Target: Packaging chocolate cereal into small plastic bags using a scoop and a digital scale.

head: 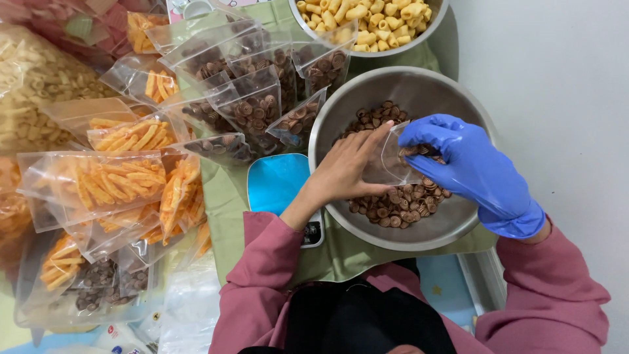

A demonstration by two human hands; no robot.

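My bare left hand [345, 169] holds a small clear plastic bag [391, 160] open over a steel bowl [419, 88] of brown spiral snacks [393, 203]. My right hand [470, 167], in a blue glove, grips the bag's other side and dips into the snacks, with a few pieces under its fingers. Both sleeves are pink.
A blue-topped kitchen scale [278, 183] sits left of the bowl on a green cloth. A second steel bowl [440, 18] of yellow puffed snacks stands behind. Filled clear bags of brown snacks [252, 105] and orange sticks [111, 180] pile up at left. A white wall is at right.
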